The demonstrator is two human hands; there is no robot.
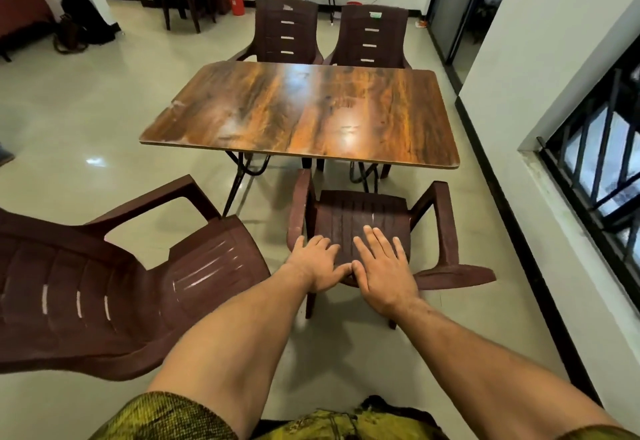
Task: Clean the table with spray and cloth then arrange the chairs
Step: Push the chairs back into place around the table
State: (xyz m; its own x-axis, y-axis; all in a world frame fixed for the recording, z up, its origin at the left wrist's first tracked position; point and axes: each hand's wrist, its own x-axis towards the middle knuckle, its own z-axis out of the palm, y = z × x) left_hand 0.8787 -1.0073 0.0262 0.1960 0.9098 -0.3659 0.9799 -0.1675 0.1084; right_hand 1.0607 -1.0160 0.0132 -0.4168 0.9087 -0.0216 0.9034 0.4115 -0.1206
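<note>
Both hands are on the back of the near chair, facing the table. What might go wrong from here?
1. The near chair sits right of the table's middle; pushed straight, its right armrest may end up close to the table's corner.
2. The tilted chair at the left crowds the left hand; it could get bumped.
3. The right hand lies flat, not gripping, so it might slip.

1. One view only, worn on the head, high above the scene.
2. It faces forward and down, across a near chair (363, 221) to the table (304, 114).
3. Wide-angle, forearms close at the bottom edge.
</note>
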